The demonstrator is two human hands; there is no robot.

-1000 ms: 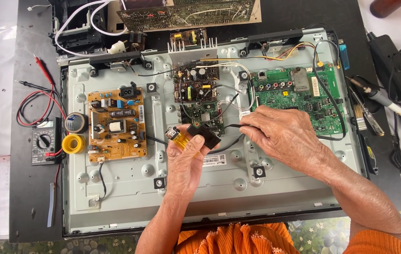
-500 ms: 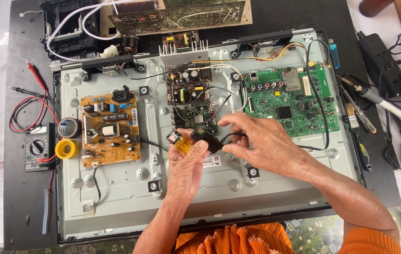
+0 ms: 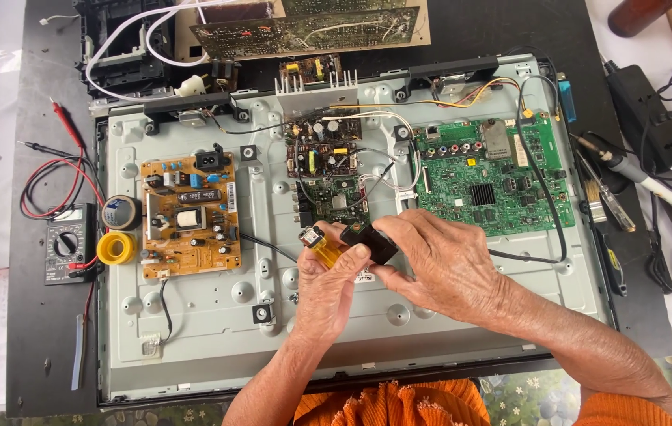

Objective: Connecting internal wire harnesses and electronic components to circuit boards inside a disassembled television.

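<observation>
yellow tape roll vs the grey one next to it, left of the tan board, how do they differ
The yellow tape roll is bright yellow, while the grey tape roll is dull grey and dark. The yellow one lies nearer the person; the grey one lies just beyond it, and they seem to touch. The yellow roll's hole shows the dark mat, the grey roll's centre looks paler. Both lie flat beside the multimeter, clear of either hand.

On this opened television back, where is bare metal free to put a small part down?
Bare metal panel lies free below the tan board, left of the left hand. Another patch sits below the green board. The top centre, around the brown board, is crowded with wires.
</observation>
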